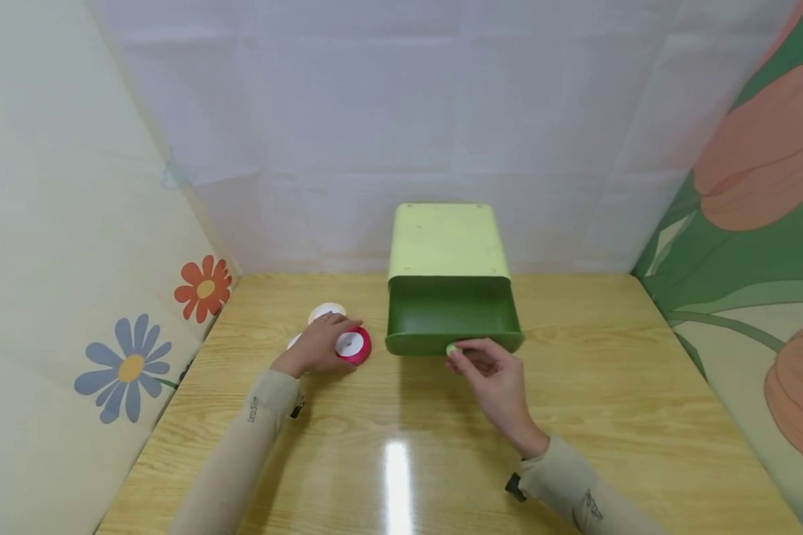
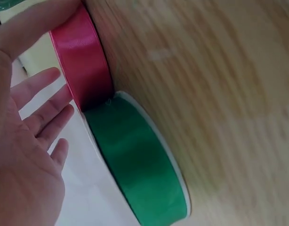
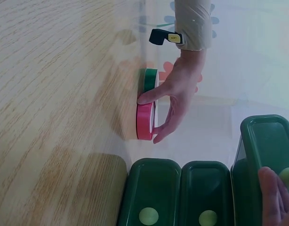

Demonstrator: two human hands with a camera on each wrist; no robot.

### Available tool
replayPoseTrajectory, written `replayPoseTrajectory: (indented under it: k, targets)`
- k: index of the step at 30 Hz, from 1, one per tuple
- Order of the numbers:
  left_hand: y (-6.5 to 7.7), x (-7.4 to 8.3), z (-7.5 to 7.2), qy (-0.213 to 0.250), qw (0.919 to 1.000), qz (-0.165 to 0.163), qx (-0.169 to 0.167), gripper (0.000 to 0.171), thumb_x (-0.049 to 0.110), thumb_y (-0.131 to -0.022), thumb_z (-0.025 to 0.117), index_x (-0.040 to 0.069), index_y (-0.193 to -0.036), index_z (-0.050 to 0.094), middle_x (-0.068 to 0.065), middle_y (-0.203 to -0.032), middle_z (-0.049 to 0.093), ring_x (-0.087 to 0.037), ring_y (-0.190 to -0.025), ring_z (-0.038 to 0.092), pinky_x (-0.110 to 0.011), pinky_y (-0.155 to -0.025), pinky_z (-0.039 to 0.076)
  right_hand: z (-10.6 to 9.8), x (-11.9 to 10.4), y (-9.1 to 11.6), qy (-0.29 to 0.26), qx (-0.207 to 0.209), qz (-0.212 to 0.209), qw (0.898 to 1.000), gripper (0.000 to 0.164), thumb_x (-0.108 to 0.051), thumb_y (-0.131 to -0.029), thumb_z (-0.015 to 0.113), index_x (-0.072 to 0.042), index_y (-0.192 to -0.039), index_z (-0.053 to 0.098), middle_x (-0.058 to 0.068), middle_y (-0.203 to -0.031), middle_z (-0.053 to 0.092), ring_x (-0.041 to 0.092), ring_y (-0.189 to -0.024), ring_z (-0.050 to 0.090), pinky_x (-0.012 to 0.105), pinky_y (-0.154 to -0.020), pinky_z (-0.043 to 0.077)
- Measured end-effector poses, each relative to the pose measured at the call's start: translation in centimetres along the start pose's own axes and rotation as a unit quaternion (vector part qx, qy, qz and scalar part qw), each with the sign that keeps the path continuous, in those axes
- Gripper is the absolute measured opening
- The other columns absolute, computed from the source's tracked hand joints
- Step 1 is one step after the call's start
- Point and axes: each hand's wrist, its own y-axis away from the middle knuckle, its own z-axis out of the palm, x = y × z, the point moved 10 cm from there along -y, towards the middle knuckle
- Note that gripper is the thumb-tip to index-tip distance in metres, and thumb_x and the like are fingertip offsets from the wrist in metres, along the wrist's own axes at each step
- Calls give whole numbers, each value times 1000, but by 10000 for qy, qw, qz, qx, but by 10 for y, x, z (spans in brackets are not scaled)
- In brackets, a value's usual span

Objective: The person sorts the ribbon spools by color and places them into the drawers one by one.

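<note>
My left hand (image 1: 321, 343) spans a pink ribbon spool (image 1: 353, 346) lying on the table, thumb on one edge and a finger at the opposite one. Beside it lies a green ribbon spool (image 2: 137, 165), mostly hidden by the hand in the head view. Behind the hand is another spool with a white face (image 1: 326, 310). My right hand (image 1: 498, 386) pinches the round pale-green knob (image 1: 451, 349) of a dark green drawer (image 1: 418, 344). That drawer is pulled out of a light green cabinet (image 1: 450, 239), and its visible inside holds nothing.
Below the pulled-out drawer are two more green drawers, a middle one (image 3: 205, 186) and a bottom one (image 3: 154, 181), both pushed in. The cabinet stands on a wooden table (image 1: 575, 401) near a pale cloth backdrop (image 1: 348, 134). Flower-patterned panels flank the table.
</note>
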Motion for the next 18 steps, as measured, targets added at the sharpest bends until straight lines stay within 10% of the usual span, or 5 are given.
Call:
replayPoseTrajectory:
  k: [12,18]
  targets:
    - [1,3,-4,202,9996,-121,147,84,46,-65,94,13,-136,63,-12,-130,60,-32,-124,51,-52,-105,50,-1,3,1,-104,34,123,9999,13,-3,-95,74,2,-107,73,25,-98,76,20,-84,78,35,-78,65]
    - [4,8,-23,1128,9913,-290,616,86,36,-73,93,12,-146,55,-11,-133,55,-31,-122,55,-52,-99,57,0,1,1,-64,15,78,9999,13,-4,-95,73,2,-107,73,27,-98,75,19,-84,78,34,-78,65]
